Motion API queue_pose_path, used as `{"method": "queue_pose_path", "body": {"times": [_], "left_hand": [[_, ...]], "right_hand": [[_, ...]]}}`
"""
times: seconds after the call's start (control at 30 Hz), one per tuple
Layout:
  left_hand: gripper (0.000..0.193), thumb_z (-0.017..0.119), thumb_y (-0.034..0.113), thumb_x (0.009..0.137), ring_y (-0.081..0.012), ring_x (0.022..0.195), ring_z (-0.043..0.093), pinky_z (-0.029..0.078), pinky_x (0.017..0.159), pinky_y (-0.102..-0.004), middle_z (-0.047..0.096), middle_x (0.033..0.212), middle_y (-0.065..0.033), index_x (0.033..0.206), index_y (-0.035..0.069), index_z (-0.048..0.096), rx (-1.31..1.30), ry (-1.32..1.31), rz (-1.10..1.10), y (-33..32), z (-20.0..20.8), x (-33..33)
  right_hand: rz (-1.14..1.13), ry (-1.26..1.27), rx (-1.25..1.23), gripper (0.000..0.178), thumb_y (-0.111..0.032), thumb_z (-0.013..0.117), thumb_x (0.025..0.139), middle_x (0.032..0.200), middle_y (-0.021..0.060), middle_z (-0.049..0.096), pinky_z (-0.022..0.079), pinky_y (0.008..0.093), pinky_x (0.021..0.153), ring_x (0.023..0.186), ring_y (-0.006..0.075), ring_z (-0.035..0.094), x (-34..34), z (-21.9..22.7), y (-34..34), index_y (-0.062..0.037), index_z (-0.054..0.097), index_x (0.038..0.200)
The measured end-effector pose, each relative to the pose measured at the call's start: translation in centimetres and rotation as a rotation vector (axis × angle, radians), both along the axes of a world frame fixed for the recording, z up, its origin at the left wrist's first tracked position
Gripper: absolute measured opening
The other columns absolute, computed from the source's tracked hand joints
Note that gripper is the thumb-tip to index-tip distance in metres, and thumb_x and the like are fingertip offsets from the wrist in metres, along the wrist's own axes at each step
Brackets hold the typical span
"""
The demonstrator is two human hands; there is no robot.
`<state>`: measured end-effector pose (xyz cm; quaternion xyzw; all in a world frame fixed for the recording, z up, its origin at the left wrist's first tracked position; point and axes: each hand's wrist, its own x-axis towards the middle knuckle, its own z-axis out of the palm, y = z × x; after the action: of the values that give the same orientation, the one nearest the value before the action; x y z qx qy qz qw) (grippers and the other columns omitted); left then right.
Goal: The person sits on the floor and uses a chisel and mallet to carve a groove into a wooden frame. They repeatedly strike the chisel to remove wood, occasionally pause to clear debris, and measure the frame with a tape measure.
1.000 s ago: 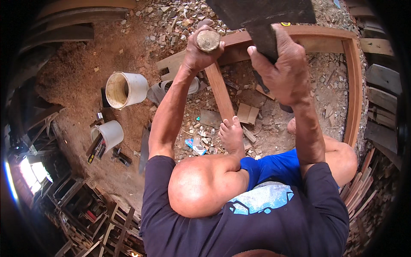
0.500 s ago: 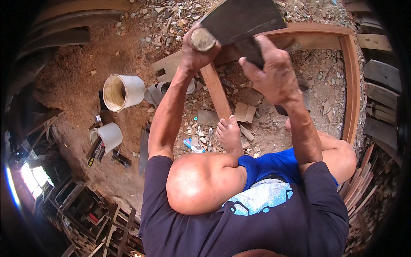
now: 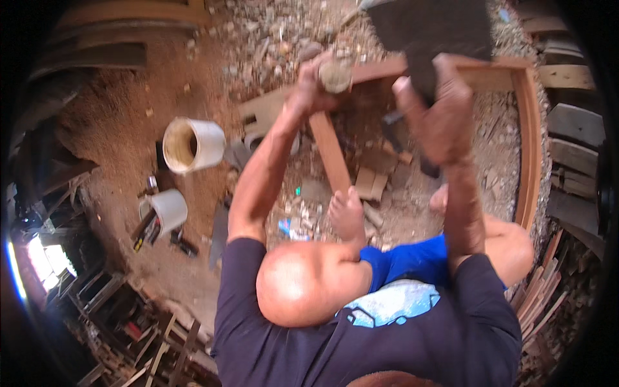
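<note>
Left hand (image 3: 311, 85) is wrapped round a round-ended handle (image 3: 336, 77), above the wooden bar (image 3: 331, 151) in this view. Right hand (image 3: 443, 119) is gripping a broad dark tool (image 3: 433, 31) by its narrow end (pretty blurry, maybe a mallet), up to the right of that handle. Bare foot (image 3: 347, 216) sits at the bar's near end.

Shorts (image 3: 412, 261): plain bright blue. Just below them, shirt (image 3: 290, 351): near-black with a white and pale-blue print. Beyond the shorts: wooden strip (image 3: 331, 151), reddish brown; frame (image 3: 529, 142), reddish brown; broad blade (image 3: 433, 29), dark grey to black; round tool end (image 3: 336, 77), pale greyish tan; rubble (image 3: 258, 42), mottled grey and tan. Left of the shorts: upper bucket (image 3: 210, 145), off-white, brownish-yellow inside; lower bucket (image 3: 173, 209), off-white; ground (image 3: 148, 116), rusty brown
</note>
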<state>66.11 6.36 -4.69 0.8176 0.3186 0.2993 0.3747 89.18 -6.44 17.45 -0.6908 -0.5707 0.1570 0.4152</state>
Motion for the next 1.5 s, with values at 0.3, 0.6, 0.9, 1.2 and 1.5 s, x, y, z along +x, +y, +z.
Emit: {"method": "queue_pose_path", "body": {"times": [0.3, 0.6, 0.9, 1.2, 1.5], "left_hand": [[0.031, 0.083, 0.012, 0.086, -0.0118, 0.094, 0.071, 0.060, 0.081, -0.0299, 0.079, 0.104, -0.0056, 0.115, 0.006, 0.075, -0.221, -0.129, -0.011, 0.5, 7.0, 1.5], [0.056, 0.086, 0.015, 0.078, -0.0227, 0.114, 0.065, 0.053, 0.105, -0.0388, 0.070, 0.123, -0.0076, 0.130, 0.009, 0.065, -0.143, -0.148, -0.101, 0.3, 3.9, 0.4], [0.046, 0.085, 0.010, 0.081, -0.0166, 0.115, 0.065, 0.055, 0.102, -0.0358, 0.072, 0.127, -0.0049, 0.125, 0.009, 0.070, -0.274, -0.200, -0.076, -1.0, 4.5, 0.4], [0.031, 0.087, 0.010, 0.082, -0.0117, 0.090, 0.066, 0.060, 0.082, -0.0327, 0.075, 0.100, -0.0040, 0.110, 0.008, 0.074, -0.195, -0.212, -0.088, -0.5, 3.5, 0.4], [0.027, 0.087, 0.006, 0.083, -0.0098, 0.085, 0.063, 0.056, 0.078, -0.0323, 0.069, 0.089, -0.0015, 0.100, 0.008, 0.066, -0.176, -0.439, 0.375, -0.4, 4.6, 1.0]], "right_hand": [[0.197, -0.152, -0.135, 0.038, -0.018, 0.076, 0.089, 0.081, 0.0255, 0.071, 0.058, 0.0561, 0.073, 0.079, 0.0464, 0.072, -2.0, -2.8, 1.1, -0.0017, 0.062, 0.120], [0.323, -0.219, -0.310, 0.037, -0.021, 0.074, 0.091, 0.084, 0.0254, 0.073, 0.059, 0.0567, 0.077, 0.084, 0.0479, 0.073, -3.2, -2.3, 1.3, -0.0023, 0.058, 0.119], [0.337, -0.320, -0.335, 0.037, -0.019, 0.072, 0.092, 0.084, 0.0261, 0.073, 0.058, 0.0568, 0.077, 0.086, 0.0486, 0.073, -3.3, -2.8, 1.6, -0.0028, 0.059, 0.123], [0.230, -0.211, -0.365, 0.043, -0.023, 0.076, 0.091, 0.089, 0.0280, 0.073, 0.058, 0.0568, 0.080, 0.088, 0.0496, 0.072, -3.9, -3.1, 0.9, 0.0007, 0.059, 0.122], [0.152, 0.268, -0.459, 0.025, -0.020, 0.075, 0.093, 0.077, 0.0129, 0.069, 0.057, 0.0437, 0.064, 0.069, 0.0256, 0.073, -1.1, -13.4, -3.9, -0.0003, 0.061, 0.100]]}}
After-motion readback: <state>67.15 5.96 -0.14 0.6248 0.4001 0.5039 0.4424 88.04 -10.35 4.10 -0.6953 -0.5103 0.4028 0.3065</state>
